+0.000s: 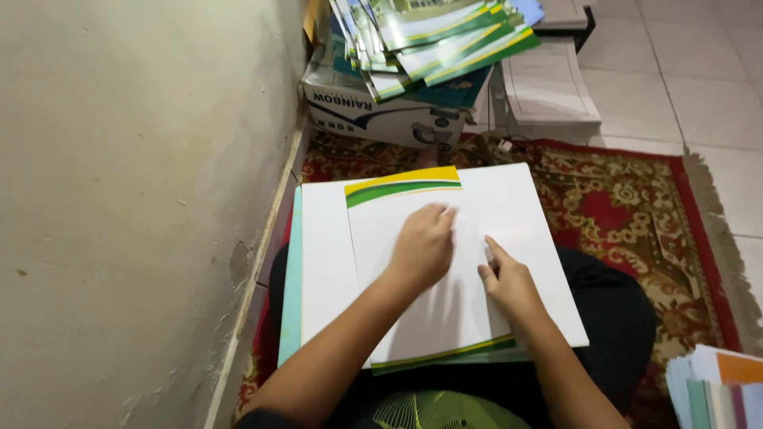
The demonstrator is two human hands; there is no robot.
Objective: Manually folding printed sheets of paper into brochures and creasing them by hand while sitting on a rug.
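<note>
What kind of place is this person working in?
Probably a home or small print workshop, worked from the floor: a patterned red rug on pale floor tiles, a cardboard box stacked with printed covers, and a white board on the lap.

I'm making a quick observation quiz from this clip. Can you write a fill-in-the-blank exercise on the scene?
1. Both hands, left hand and right hand, rest on a sheet with yellow and ____ bands.
2. The sheet lies on a white ____ on the lap.
3. The stack of printed sheets sits on a ____.

Missing: green; board; box
</note>
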